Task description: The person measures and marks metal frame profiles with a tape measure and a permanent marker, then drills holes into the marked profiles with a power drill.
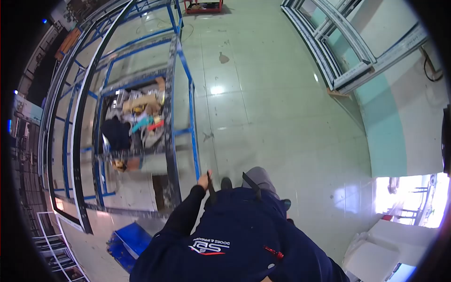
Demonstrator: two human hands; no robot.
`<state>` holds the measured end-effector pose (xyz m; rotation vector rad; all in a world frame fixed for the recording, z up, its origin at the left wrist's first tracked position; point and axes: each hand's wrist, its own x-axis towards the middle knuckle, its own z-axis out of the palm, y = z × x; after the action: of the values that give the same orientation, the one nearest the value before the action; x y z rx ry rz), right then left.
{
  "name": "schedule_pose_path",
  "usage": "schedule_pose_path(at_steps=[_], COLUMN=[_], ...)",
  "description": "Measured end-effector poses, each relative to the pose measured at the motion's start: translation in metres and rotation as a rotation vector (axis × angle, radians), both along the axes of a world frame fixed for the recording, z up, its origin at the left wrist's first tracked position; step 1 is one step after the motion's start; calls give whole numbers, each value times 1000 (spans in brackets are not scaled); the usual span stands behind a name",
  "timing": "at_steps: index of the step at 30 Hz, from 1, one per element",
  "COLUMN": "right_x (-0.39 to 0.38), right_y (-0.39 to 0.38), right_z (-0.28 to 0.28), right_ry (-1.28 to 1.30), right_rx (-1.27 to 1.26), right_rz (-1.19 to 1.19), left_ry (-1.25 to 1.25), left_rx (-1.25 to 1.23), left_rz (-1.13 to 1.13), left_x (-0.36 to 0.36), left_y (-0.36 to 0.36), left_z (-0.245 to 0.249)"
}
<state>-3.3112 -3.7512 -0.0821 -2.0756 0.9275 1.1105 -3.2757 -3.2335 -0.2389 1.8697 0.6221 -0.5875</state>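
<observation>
My left hand (pixel 204 180) is low in front of my body, beside the blue-legged workbench frame (pixel 192 117). Its fingers look closed at the upper end of a dark strap (pixel 212 189) that hangs from my clothing. A second dark strap (pixel 252 182) angles across my right thigh, with no hand on it. My right hand is not visible. I wear a dark navy top (pixel 253 230) with a printed logo and a red pen-like item (pixel 273 252) at the chest.
Left, a bench tray (pixel 170 101) holds cloths, tools and scraps, beside long dark profiles (pixel 81 108). A blue bin (pixel 134 238) stands below. White window frames (pixel 329 56) lean on the right wall. A red cart (pixel 203 8) stands far ahead on the tiled floor (pixel 272 108).
</observation>
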Motion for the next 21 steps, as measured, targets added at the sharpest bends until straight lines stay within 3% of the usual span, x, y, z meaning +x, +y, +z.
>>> schedule_pose_path(at_steps=[2,3,4,7,10,12,15,16,17,18,19,21], right_x=[62,96,132,247,381,481,659,719,778,839,895,1004], right_y=[11,14,15,16,13,16,34,30,24,37,36,54], right_z=[-11,-22,-33,-61,-61,-44,-10,-14,-20,3,-6,-7], right_ry=[29,42,53,103,118,97,18,5,-11,-79,-105,-143], right_rx=[21,24,25,17,-4,-25,-57,-37,-16,-49,-58,-164], right_rz=[-14,-17,-11,16,38,42,75,131,186,179,229,282], left_ry=[-193,-212,-217,-423,-335,-93,139,116,140,221,292,408], left_rx=[-273,-410,-327,-100,-58,-211,-118,80,83,158,264,169], left_rz=[221,331,451,419,474,499,313,298,267,85,60,-141], left_x=[176,250,320,490,575,592,600,610,618,621,630,706], left_y=[14,17,15,43,55,53,45,33,37,53,58,84], left_z=[41,88,117,114,90,64,45,68,72,31,11,37])
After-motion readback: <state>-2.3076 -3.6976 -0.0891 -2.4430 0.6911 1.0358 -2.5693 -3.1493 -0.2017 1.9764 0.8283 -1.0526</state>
